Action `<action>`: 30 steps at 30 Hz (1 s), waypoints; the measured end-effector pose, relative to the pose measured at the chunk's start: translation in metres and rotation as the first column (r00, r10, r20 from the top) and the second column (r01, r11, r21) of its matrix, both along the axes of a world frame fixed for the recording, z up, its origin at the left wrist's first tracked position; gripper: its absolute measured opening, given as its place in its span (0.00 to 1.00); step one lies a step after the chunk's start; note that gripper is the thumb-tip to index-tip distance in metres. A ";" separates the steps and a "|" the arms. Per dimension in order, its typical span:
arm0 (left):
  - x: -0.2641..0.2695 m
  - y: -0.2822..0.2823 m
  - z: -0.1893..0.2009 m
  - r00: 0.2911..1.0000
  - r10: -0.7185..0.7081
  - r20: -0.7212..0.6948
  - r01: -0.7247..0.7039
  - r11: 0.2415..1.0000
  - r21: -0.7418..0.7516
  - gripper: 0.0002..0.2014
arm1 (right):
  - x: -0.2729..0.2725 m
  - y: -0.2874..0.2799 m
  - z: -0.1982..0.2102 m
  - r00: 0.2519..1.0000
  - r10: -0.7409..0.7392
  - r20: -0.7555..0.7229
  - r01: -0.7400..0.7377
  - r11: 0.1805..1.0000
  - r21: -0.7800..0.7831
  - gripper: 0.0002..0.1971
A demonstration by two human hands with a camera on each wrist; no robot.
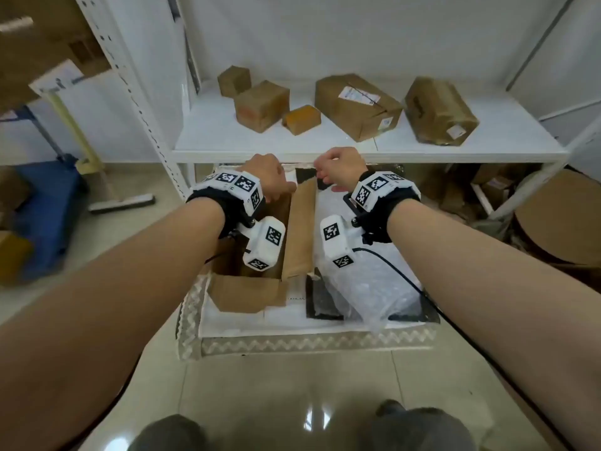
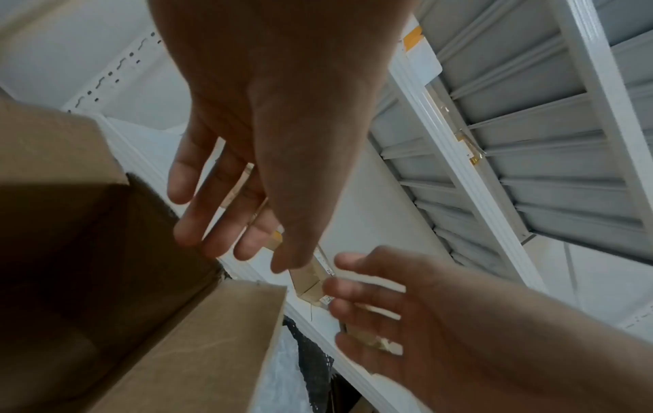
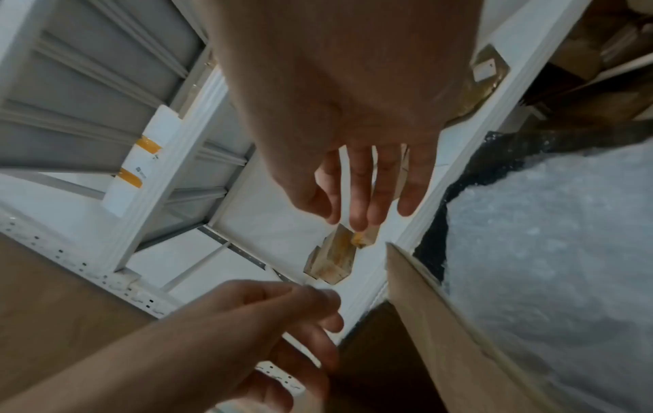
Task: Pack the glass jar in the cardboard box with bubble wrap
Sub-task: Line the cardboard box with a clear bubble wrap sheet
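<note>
An open cardboard box (image 1: 247, 296) stands on a low platform, its right flap (image 1: 300, 229) raised and its inside (image 2: 88, 251) dark. A heap of bubble wrap (image 1: 367, 288) lies right of it, also in the right wrist view (image 3: 547, 265). No glass jar shows in any view. My left hand (image 1: 270, 177) hovers over the box's far end, its fingers (image 2: 240, 248) loosely spread and holding nothing. Just right of the raised flap is my right hand (image 1: 338, 170), fingers (image 3: 360, 201) straight and empty. The two hands are close together but apart.
A white shelf (image 1: 357, 156) directly ahead carries several brown parcels (image 1: 357, 105); its front edge is right above my hands. The platform has a zigzag-patterned rim (image 1: 309, 345) and a black mat (image 1: 320, 301). A blue object (image 1: 48, 216) sits left, a round cardboard piece (image 1: 559, 222) right.
</note>
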State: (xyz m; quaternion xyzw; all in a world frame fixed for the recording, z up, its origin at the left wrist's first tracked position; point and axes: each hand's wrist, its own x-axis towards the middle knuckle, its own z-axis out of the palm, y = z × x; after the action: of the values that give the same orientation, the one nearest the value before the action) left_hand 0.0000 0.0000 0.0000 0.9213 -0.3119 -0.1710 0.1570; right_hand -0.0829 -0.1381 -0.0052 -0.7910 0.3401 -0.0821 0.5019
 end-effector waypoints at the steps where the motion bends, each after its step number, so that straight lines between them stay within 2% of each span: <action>1: 0.000 0.000 -0.009 1.000 -0.001 -0.026 0.001 1.000 0.004 0.19 | 0.001 0.000 -0.014 1.000 0.003 0.009 -0.003 1.000 0.024 0.07; 4: 0.004 -0.007 -0.035 0.998 -0.011 -0.063 0.014 0.999 0.042 0.26 | 0.002 0.000 -0.047 1.000 0.020 0.005 -0.021 0.996 0.089 0.02; 7: 0.002 -0.012 -0.056 0.998 -0.024 -0.064 0.030 0.995 0.091 0.33 | 0.004 -0.003 -0.078 0.999 -0.001 0.049 -0.004 0.994 0.111 0.10; 9: 0.000 -0.014 -0.061 0.998 -0.026 -0.061 0.031 0.997 0.075 0.35 | 0.004 -0.006 -0.092 0.994 -0.044 0.095 0.032 0.992 0.124 0.05; 10: -0.003 -0.014 -0.063 0.998 -0.028 -0.060 0.031 0.998 0.056 0.34 | 0.004 -0.007 -0.099 0.991 -0.071 0.115 0.054 0.988 0.146 0.03; 13: -0.009 -0.017 -0.074 1.000 -0.030 0.003 0.029 0.999 0.036 0.30 | 0.001 -0.012 -0.115 0.981 -0.107 0.163 0.071 0.975 0.211 0.06; 18: -0.026 -0.015 -0.086 0.997 -0.047 0.067 0.043 0.997 0.057 0.25 | -0.027 -0.008 -0.120 0.951 -0.163 0.263 0.095 0.963 0.254 0.06; 20: -0.035 -0.012 -0.085 0.997 -0.053 0.056 0.050 0.997 0.054 0.21 | -0.045 -0.007 -0.118 0.962 -0.143 0.231 0.077 0.959 0.271 0.05; 23: -0.055 -0.013 -0.077 0.991 -0.080 0.112 0.081 0.997 -0.010 0.19 | -0.074 -0.008 -0.113 0.983 -0.116 0.144 0.071 0.957 0.283 0.07; 27: -0.095 -0.022 -0.074 0.977 -0.175 0.124 0.186 0.980 -0.076 0.18 | -0.113 -0.013 -0.117 0.981 -0.182 0.072 0.155 0.948 0.278 0.14; 30: -0.127 -0.030 -0.078 0.967 -0.219 0.128 0.234 0.965 -0.120 0.13 | -0.141 -0.018 -0.119 0.972 -0.229 0.056 0.205 0.938 0.280 0.15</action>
State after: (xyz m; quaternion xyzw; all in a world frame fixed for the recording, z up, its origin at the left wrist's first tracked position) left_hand -0.1267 -0.0305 -0.0782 0.8752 -0.4344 -0.1138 0.1800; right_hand -0.2237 -0.1563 -0.1245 -0.6679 0.4108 -0.1241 0.6080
